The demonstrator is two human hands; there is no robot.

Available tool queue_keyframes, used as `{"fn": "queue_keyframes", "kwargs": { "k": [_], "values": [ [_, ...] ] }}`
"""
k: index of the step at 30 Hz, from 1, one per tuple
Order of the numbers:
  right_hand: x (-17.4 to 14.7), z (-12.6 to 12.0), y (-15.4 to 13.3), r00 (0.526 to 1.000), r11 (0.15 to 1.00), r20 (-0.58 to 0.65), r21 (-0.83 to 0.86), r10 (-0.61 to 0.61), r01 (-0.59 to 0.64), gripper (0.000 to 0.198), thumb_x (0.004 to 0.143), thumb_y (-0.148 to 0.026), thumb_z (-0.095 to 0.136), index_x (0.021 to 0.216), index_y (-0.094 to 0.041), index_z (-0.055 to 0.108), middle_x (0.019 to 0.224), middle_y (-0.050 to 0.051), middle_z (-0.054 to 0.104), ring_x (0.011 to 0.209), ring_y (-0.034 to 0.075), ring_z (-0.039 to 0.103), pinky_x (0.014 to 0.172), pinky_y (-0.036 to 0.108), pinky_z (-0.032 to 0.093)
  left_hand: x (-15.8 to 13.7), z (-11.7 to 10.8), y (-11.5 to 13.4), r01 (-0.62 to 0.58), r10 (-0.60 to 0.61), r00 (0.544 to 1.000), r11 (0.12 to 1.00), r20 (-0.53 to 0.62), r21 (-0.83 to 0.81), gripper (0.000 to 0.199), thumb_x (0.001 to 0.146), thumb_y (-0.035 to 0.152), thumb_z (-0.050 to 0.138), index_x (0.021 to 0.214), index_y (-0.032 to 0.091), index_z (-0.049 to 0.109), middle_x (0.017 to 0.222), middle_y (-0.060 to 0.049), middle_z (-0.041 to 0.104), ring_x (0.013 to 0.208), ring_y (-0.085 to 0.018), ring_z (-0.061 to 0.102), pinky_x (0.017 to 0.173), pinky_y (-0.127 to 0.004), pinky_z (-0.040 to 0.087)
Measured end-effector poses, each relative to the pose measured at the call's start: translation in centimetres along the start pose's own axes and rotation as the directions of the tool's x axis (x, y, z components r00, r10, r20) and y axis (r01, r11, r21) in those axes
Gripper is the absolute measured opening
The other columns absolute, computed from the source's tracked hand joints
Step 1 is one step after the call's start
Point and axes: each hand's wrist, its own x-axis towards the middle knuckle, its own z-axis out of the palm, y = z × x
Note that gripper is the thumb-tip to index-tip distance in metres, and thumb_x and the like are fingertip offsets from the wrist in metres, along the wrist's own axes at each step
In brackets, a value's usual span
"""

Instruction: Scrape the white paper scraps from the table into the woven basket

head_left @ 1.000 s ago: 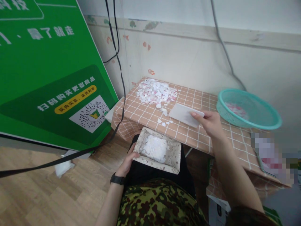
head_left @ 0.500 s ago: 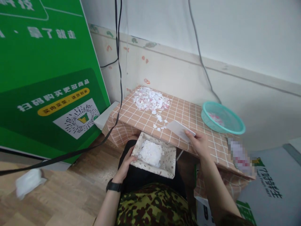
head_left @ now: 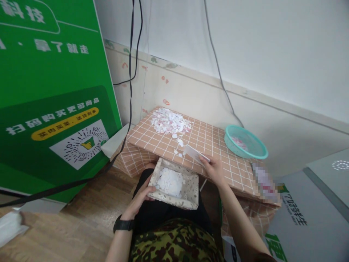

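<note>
Pinching a white card [head_left: 194, 153], your R grip [head_left: 214, 168] was closed on its near end, thumb on top; the far edge was just beside some loose paper scraps [head_left: 178, 143] nr the front of the surface [head_left: 209, 135]. Couldn't tell if card touched the cloth, a brown one w/ white checks. Your L grip [head_left: 142, 194] was clamped on the L end of a speckled tray [head_left: 193, 182], held over your lap, tilted a bit, just below the surface's front edge. White scraps [head_left: 170, 181] were heaped inside it, mostly L & centre. Bigger pile of white & pink scraps [head_left: 169, 120] lay at the far L of the surface. Teal mesh basket [head_left: 230, 145] stood far R, nr the wall, w/ pinkish bits [head_left: 240, 142] in it. Black wristband [head_left: 123, 223] was on your L wrist.
</note>
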Motion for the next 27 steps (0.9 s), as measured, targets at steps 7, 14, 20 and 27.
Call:
{"fn": "queue_keyframes", "kwargs": {
  "k": [7,14,20,27],
  "values": [
    [1.7,2.8,0.1,0.995,0.994,0.008,0.036,-0.101,0.101,0.040,0.090,-0.052,0.057,0.107,-0.023,0.078,0.104,0.007,0.078,0.094,0.028,0.071,0.082,0.040,0.055,0.4,0.2,0.2,0.028,-0.043,0.973,0.997,-0.225,-0.070,0.060,0.077,0.047,0.069,0.128,0.017,0.066,0.097,-0.011,0.078,0.092,-0.034,0.070,0.069,-0.042,0.058],
    [2.2,4.8,0.7,0.995,0.996,0.037,-0.008,-0.092,0.092,0.037,0.092,-0.048,0.055,0.101,-0.021,0.079,0.085,0.003,0.077,0.080,0.025,0.070,0.070,0.034,0.053,-0.6,0.5,1.8,-0.063,0.040,0.977,0.993,-0.211,-0.104,0.042,0.072,0.040,0.075,0.106,0.015,0.074,0.086,-0.005,0.077,0.081,-0.026,0.069,0.067,-0.033,0.055],
    [1.1,5.0,0.6,0.986,0.989,0.078,0.030,-0.149,0.147,0.029,0.095,-0.040,0.054,0.109,-0.026,0.076,0.112,0.003,0.076,0.103,0.026,0.071,0.091,0.039,0.053,-1.0,0.2,2.7,-0.085,0.058,0.979,0.987,-0.196,-0.134,0.038,0.071,0.038,0.076,0.100,0.015,0.075,0.079,-0.004,0.074,0.068,-0.021,0.065,0.057,-0.029,0.050],
    [-0.7,5.0,-0.3,0.968,0.977,0.139,0.062,-0.209,0.202,0.027,0.096,-0.035,0.054,0.111,-0.026,0.075,0.112,0.004,0.076,0.106,0.025,0.071,0.094,0.039,0.053,-0.8,1.6,2.6,-0.073,0.031,0.970,0.983,-0.242,-0.169,0.044,0.073,0.042,0.074,0.106,0.014,0.073,0.080,-0.004,0.074,0.068,-0.021,0.064,0.052,-0.028,0.049]
  ]
}}
